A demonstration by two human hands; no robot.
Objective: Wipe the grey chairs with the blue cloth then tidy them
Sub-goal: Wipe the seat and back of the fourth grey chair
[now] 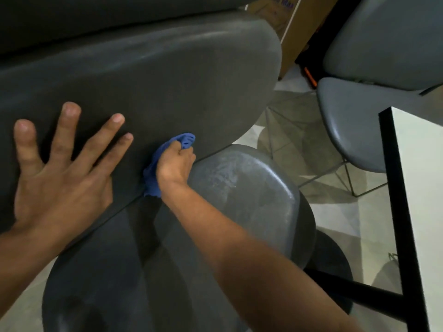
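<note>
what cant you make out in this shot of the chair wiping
- Head view: most of the blue cloth is hidden behind the right hand gripping it.
- Lettering on the cardboard box: cut by the top edge, blurred.
- Near grey chair: legs hidden under its seat.
- Left hand: palm contact with the backrest unseen.

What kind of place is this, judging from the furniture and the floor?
Probably an indoor dining or café-like area, though I cannot be sure. There are matching grey chairs, a white table with a black edge, a pale tiled floor and a cardboard box.
</note>
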